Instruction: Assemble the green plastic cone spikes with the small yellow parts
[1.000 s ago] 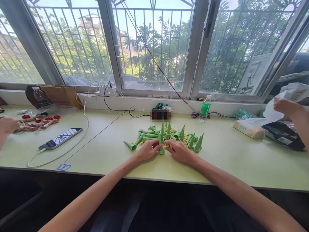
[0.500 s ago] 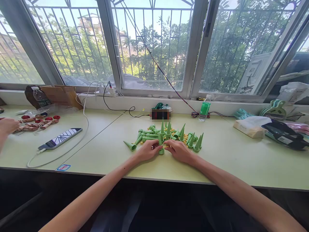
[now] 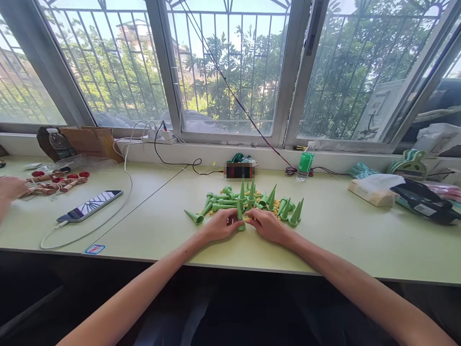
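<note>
My left hand (image 3: 222,224) pinches a green plastic cone-shaped spike (image 3: 240,223) standing near upright on the table, its point up and wide collar down. Close on its other side, my right hand (image 3: 265,224) has thumb and fingers pressed together on a small yellow plastic piece (image 3: 247,219), held against or right beside the spike; I cannot tell whether it is inserted. Just beyond both hands lies a heap of green spikes (image 3: 225,202), some upright and some on their sides, mixed with small yellow pieces (image 3: 277,205). One loose spike (image 3: 194,217) lies to the left.
A phone (image 3: 90,206) on a white cable lies left, near another person's hand (image 3: 12,187) and red-and-wood parts (image 3: 57,182). At the back stand a green-labelled bottle (image 3: 306,162) and a partly pixelated device (image 3: 238,171). A tissue pack (image 3: 374,189) and black object (image 3: 427,202) lie right.
The spike in my left hand has tilted slightly and its base has turned a little. My right hand stays close beside it with the yellow piece.
</note>
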Available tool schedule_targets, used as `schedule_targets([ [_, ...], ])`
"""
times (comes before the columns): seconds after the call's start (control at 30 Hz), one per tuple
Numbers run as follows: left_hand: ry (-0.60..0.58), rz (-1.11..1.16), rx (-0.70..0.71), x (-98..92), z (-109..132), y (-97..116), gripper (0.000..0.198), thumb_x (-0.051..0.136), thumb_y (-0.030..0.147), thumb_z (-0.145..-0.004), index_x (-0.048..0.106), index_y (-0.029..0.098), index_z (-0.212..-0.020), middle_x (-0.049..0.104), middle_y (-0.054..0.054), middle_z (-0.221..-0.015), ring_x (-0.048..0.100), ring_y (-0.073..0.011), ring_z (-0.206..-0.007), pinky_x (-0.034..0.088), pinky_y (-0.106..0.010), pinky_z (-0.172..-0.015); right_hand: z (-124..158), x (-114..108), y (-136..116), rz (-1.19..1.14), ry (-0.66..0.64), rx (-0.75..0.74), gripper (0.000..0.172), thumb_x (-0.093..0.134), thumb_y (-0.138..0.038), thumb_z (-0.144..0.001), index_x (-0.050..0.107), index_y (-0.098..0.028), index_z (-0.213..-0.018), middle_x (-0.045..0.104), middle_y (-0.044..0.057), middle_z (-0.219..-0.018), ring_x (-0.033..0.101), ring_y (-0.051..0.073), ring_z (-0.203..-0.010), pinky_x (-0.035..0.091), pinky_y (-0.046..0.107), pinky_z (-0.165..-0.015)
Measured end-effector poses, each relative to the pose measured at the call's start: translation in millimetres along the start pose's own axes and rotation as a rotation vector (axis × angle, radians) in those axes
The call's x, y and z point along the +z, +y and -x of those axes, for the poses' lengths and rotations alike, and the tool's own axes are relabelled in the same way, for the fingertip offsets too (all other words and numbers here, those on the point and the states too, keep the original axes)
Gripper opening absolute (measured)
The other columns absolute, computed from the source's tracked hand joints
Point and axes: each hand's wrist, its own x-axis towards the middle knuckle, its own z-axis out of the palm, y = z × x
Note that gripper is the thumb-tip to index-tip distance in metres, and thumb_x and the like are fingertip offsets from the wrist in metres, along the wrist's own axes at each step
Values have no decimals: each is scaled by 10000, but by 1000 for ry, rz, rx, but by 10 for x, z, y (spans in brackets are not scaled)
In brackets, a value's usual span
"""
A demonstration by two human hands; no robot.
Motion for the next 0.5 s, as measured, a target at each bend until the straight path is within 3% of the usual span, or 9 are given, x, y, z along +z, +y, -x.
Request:
schedule_targets([
  [0.33,1,-46,24,10,7,-11,311,615,379,-892,522,162,-690,513,24,-630,426,-104,-574,321,-234,-534,0,8,-4,41,-31,14,157,549,-214,-999,666,-154,-1085,744,109,-1019,721,236,-921,520,314,-804],
  [0.5,-3,-51,43,5,-1,-2,274,606,378,-898,595,158,-735,539,4,-656,441,-117,-592,344,-234,-538,3,-3,-13,67,-51,5,162,523,-227,-1014,672,-161,-1011,740,93,-953,707,211,-854,497,292,-762],
])
